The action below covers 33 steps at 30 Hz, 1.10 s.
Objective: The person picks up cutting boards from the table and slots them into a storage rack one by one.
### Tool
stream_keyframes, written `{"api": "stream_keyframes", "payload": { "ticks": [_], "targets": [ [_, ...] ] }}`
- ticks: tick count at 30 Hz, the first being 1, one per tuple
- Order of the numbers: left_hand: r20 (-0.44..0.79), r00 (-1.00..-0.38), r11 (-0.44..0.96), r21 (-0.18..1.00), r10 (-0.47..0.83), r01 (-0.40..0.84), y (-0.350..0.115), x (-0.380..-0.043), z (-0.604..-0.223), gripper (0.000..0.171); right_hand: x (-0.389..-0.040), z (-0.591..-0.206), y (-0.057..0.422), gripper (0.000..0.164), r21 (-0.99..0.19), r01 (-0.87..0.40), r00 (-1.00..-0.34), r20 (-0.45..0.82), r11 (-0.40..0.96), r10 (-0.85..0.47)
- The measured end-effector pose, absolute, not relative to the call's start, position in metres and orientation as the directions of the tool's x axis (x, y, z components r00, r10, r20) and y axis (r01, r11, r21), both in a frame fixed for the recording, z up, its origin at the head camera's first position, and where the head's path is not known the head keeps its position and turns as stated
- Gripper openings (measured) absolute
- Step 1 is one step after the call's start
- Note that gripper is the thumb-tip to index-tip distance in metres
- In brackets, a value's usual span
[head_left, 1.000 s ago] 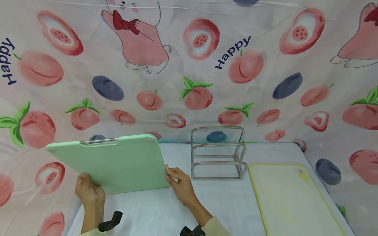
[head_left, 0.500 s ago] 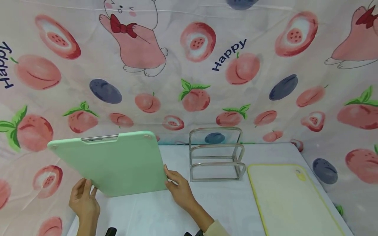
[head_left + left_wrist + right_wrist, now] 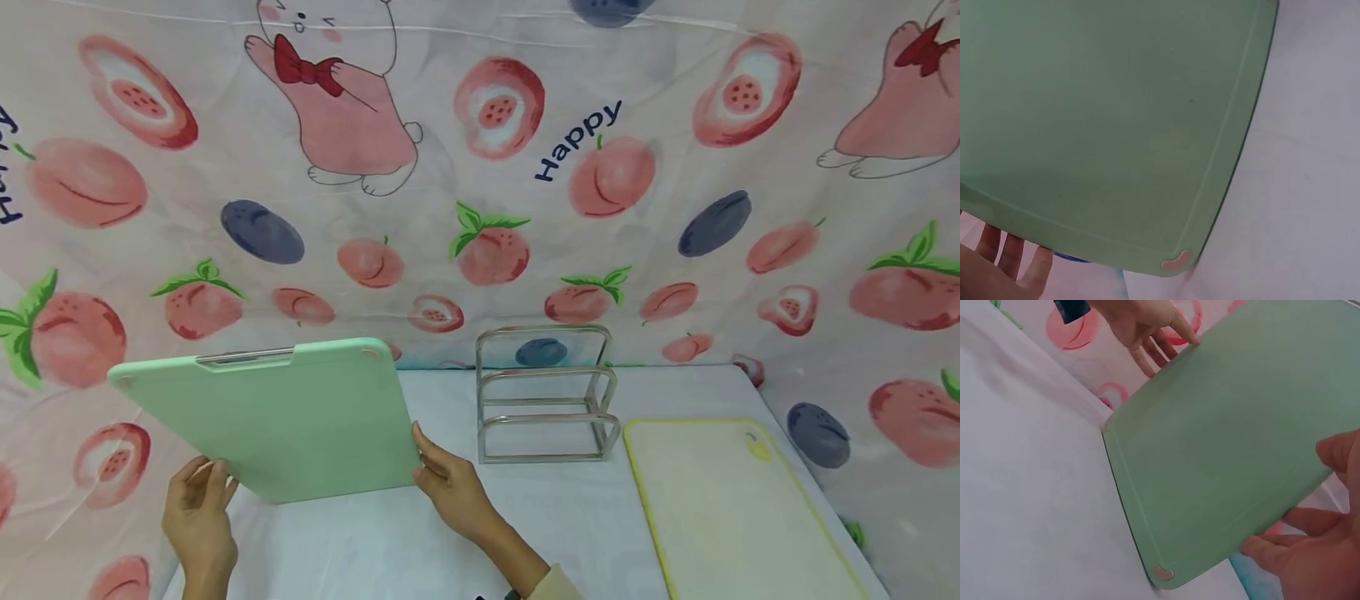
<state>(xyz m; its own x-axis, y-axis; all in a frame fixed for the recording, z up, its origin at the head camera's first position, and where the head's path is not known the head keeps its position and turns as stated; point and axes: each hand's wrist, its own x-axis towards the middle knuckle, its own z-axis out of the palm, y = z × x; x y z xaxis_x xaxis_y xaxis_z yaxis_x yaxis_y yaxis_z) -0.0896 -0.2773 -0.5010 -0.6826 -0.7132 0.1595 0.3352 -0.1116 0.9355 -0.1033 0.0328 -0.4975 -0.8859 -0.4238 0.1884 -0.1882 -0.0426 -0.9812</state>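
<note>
A mint-green cutting board (image 3: 292, 425), with a metal handle (image 3: 246, 357) along its far edge and pinkish corner pads, is tilted up at the left of the table. My right hand (image 3: 456, 496) pinches its right edge, thumb on the near face and fingers behind. At the opposite edge, my left hand (image 3: 198, 517) holds on lightly by the fingertips. In the left wrist view, some fingers (image 3: 1011, 256) pass behind the board and their tips are hidden. The board's lower edge sits close over the white cloth in the right wrist view.
A wire metal rack (image 3: 547, 417) with several upright loops stands right of the green board. Farther right, a pale board with a yellow rim (image 3: 645, 492) lies flat on the white-covered table (image 3: 555, 521). A fruit-printed curtain (image 3: 420, 125) hangs behind and at both sides.
My left hand has shifted down and left, its fingers loosening from a closer grip to a fingertip hold. My right hand keeps its grip. The view has shifted slightly.
</note>
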Motion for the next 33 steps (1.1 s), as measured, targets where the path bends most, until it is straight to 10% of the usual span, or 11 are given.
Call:
{"api": "stream_keyframes", "payload": {
  "ticks": [33],
  "targets": [
    [0.186, -0.837, -0.218, 0.916, -0.515, 0.337, -0.289, -0.077, -0.514, 0.049, -0.098, -0.498, 0.027, 0.067, -0.976, -0.215, -0.873, 0.200, -0.017, -0.444]
  ]
}}
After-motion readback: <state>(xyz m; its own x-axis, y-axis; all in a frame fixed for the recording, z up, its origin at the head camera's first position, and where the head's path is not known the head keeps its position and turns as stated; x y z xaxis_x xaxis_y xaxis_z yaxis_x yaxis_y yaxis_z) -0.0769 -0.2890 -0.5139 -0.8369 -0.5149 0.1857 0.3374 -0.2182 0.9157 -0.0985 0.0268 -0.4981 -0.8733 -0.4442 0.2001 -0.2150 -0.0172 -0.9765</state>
